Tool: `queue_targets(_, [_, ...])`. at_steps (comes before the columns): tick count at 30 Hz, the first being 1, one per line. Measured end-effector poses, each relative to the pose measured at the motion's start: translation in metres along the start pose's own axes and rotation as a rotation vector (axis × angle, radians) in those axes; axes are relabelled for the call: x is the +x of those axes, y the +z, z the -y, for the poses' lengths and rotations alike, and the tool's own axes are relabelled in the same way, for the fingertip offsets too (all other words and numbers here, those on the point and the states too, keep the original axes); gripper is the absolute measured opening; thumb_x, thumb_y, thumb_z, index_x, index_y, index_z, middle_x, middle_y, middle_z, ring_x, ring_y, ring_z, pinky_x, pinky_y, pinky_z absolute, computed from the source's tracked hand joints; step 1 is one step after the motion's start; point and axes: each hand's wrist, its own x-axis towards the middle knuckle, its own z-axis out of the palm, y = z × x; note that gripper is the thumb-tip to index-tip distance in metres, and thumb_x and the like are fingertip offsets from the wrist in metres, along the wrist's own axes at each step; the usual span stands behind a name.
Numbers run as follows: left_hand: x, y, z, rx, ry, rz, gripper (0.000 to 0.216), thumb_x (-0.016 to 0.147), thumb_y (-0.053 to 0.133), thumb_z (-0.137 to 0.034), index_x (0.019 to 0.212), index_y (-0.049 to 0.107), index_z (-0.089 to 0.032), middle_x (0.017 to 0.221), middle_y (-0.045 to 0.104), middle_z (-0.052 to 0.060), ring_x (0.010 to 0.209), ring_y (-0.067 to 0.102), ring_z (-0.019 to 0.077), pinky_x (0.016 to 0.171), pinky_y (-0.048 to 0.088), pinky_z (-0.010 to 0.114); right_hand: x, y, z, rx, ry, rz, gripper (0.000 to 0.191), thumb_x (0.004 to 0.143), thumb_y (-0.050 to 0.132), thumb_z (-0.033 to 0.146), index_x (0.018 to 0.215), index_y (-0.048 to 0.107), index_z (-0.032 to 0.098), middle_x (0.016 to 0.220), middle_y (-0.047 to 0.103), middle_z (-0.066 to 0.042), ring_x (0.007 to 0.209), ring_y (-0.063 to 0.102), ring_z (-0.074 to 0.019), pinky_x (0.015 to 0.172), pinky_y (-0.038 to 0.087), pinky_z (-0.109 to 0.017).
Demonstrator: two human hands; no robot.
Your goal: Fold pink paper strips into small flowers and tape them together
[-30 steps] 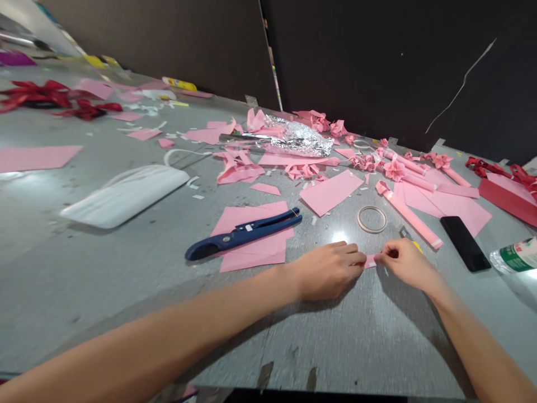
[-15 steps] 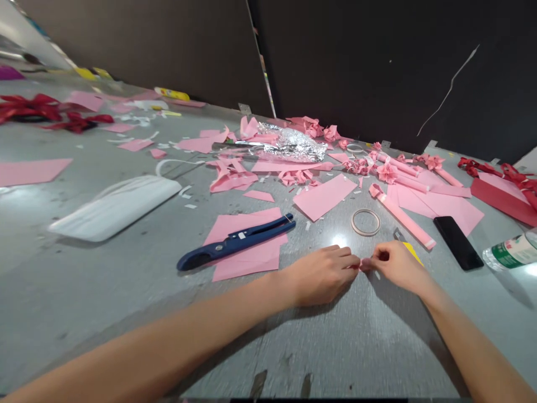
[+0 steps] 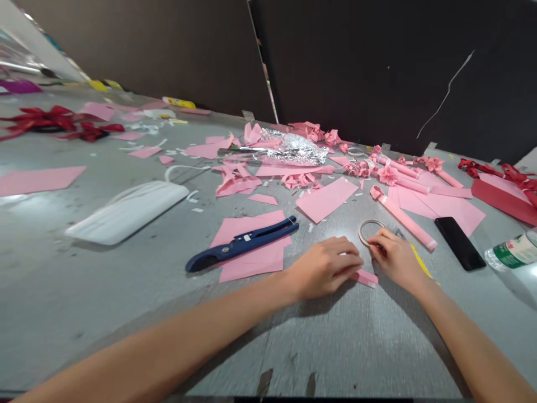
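Observation:
Closed around a small folded strip of pink paper (image 3: 366, 277) is my left hand (image 3: 329, 267); the strip's free end sticks out to the right and carries a pale patch. My right hand (image 3: 396, 258) pinches the near edge of a narrow roll of tape (image 3: 361, 234), which still lies low at the table top. Under the right hand, a yellow and grey tool (image 3: 420, 262) is partly hidden. A rolled pink paper tube (image 3: 405, 217) with a curled end lies just beyond that hand. Left of my left hand, dark blue scissors (image 3: 241, 244) rest on pink paper sheets (image 3: 254, 268).
A white face mask (image 3: 128, 212) lies at the left. Crinkled foil wrap (image 3: 293, 146) and pink paper flowers (image 3: 388, 173) spread along the back by the dark panel (image 3: 356, 67). A black phone (image 3: 459, 242), a water bottle (image 3: 514, 250) and red paper (image 3: 503, 200) are at the right.
My right hand has left the pink paper, moved up and right, and taken hold of the tape roll, which is shifted slightly. The pink strip's end now shows beside my left hand.

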Motion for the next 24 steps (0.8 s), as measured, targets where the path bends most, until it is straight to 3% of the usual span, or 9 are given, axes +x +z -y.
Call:
queue_targets(3, [0.0,-0.004,0.007,0.039,-0.205,-0.107,0.023,0.11,0.063,-0.02,0.128,0.078,-0.021,0.1,0.082,0.007,0.09,0.076,0.0226,0.086,0.059,0.036,-0.001,-0.007,0.013,0.146,0.048,-0.038,0.015,0.105,0.058,0.023,0.097,0.071,0.022,0.097,0.073,-0.004,0.076,0.066,-0.0186,0.07,0.048,-0.032])
queue_targets(6, [-0.001,-0.003,0.015,0.082,-0.235,-0.096,0.029,0.111,0.064,-0.025,0.138,0.074,-0.021,0.102,0.085,0.006,0.087,0.078,0.0222,0.089,0.059,0.038,-0.004,-0.01,0.026,0.259,0.087,-0.005,0.013,0.102,0.059,0.023,0.095,0.07,0.023,0.084,0.074,0.0,0.069,0.065,-0.0174,0.066,0.047,-0.031])
queue_targets(12, [0.0,0.0,0.016,0.033,-0.242,-0.074,0.02,0.113,0.062,-0.029,0.111,0.079,-0.019,0.099,0.084,0.005,0.091,0.078,0.0211,0.087,0.057,0.034,-0.01,-0.004,0.029,0.323,0.039,-0.009,0.017,0.097,0.059,0.02,0.102,0.075,0.023,0.088,0.082,-0.003,0.075,0.072,-0.0199,0.07,0.052,-0.033])
queue_targets(17, [0.003,-0.006,0.013,-0.114,-0.321,-0.081,0.019,0.112,0.062,-0.028,0.107,0.078,-0.019,0.095,0.081,0.004,0.085,0.073,0.0188,0.083,0.056,0.031,-0.008,-0.008,0.024,0.414,0.074,0.025,0.025,0.096,0.058,0.021,0.107,0.08,0.023,0.096,0.084,-0.003,0.08,0.074,-0.0192,0.069,0.055,-0.031])
queue_targets(24, [0.005,-0.01,0.011,-0.225,-0.408,-0.065,0.016,0.11,0.063,-0.027,0.104,0.076,-0.019,0.095,0.079,0.004,0.086,0.072,0.019,0.083,0.055,0.032,-0.006,-0.01,0.02,0.36,-0.009,-0.056,0.025,0.094,0.055,0.016,0.098,0.079,0.022,0.089,0.081,-0.003,0.077,0.072,-0.0182,0.069,0.053,-0.03])
